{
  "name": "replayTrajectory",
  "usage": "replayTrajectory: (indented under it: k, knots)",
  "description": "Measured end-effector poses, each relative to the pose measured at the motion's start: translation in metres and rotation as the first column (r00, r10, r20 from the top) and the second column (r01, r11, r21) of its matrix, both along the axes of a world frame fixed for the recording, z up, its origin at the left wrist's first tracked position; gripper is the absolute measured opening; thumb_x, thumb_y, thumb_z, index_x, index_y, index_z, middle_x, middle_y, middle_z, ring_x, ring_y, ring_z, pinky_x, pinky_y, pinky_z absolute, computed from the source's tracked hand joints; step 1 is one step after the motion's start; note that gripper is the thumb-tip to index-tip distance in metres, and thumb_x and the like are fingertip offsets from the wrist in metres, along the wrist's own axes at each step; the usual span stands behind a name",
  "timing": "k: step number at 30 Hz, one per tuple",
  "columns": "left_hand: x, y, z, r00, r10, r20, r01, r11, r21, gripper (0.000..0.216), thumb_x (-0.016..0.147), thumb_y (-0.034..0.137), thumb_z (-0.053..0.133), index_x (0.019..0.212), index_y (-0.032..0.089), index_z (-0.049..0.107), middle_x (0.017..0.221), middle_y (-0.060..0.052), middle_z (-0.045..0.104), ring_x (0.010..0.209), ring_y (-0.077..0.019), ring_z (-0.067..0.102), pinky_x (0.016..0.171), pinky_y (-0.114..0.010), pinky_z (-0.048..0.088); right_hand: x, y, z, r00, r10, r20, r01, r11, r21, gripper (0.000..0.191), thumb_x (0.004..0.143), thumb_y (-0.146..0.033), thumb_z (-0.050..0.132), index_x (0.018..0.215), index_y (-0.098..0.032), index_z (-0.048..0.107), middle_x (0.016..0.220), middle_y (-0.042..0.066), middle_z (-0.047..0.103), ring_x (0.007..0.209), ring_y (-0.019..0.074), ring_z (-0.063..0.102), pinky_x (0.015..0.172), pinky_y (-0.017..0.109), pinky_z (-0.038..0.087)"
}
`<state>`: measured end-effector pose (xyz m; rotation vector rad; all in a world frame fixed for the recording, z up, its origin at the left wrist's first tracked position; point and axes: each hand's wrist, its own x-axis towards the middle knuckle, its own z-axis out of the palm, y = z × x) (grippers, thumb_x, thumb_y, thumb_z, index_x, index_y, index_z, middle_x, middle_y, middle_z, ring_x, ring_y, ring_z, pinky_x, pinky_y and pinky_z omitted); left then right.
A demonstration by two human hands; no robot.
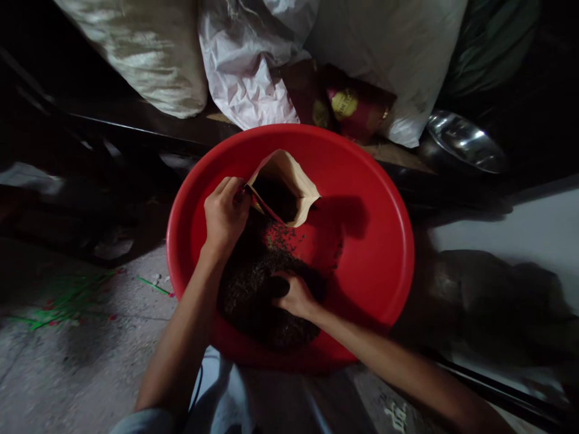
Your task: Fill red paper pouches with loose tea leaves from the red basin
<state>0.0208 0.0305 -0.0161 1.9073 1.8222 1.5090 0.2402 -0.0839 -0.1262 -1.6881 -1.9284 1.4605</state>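
Note:
A pouch (293, 173) with a pale inner lining stands open-mouthed in a wide red basin (380, 253), with dark loose stuff inside it. My left hand (226, 211) pinches the left corner of the pouch's mouth. In the near part of the basin lies a heap of dark dried leaves (253, 283), which look like loose tea. My right hand (294, 294) is down in the heap, its fingers curled round some of the leaves; the fingertips are partly hidden. Scattered bits lie between heap and pouch.
Behind the basin, a ledge holds a large pale sack (154, 60), a crumpled white bag (253, 72) and dark red packets (357, 105). A metal bowl (470, 141) sits at the right. Thin green sticks (67, 301) lie on the floor at the left.

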Motion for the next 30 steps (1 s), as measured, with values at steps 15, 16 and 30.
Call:
replayTrajectory:
  k: [15, 16, 30]
  knots:
    - [-0.012, 0.004, 0.019, 0.984, -0.112, -0.137, 0.104, 0.992, -0.066, 0.011, 0.091, 0.018, 0.058, 0.092, 0.02, 0.069, 0.088, -0.004, 0.068, 0.074, -0.0162, 0.064, 0.065, -0.025, 0.046, -0.033, 0.167, 0.191, 0.963, 0.238, 0.126, -0.246, 0.587, 0.771, 0.049, 0.071, -0.024, 0.081, 0.119, -0.02, 0.071, 0.111, 0.006, 0.065, 0.104, 0.0241, 0.064, 0.099, 0.044, 0.054]
    - [-0.011, 0.006, 0.02, 0.985, -0.105, -0.139, 0.096, 0.993, -0.066, 0.011, 0.091, 0.018, 0.058, 0.092, 0.02, 0.069, 0.088, -0.004, 0.069, 0.074, -0.0164, 0.064, 0.065, -0.026, 0.046, -0.042, 0.179, 0.182, 0.95, 0.182, 0.254, -0.313, 0.57, 0.76, 0.046, 0.072, -0.022, 0.081, 0.117, -0.017, 0.073, 0.109, 0.008, 0.066, 0.103, 0.0261, 0.065, 0.098, 0.047, 0.054]
    - [-0.012, 0.012, 0.02, 0.99, -0.061, -0.125, 0.057, 0.998, -0.039, 0.011, 0.089, 0.015, 0.059, 0.087, 0.02, 0.068, 0.081, -0.002, 0.066, 0.072, -0.0159, 0.059, 0.068, -0.028, 0.044, 0.014, 0.051, 0.061, 0.982, 0.179, 0.064, -0.154, 0.556, 0.817, 0.021, 0.099, -0.027, 0.053, 0.102, -0.022, 0.073, 0.098, 0.008, 0.072, 0.102, 0.0259, 0.064, 0.097, 0.043, 0.054]
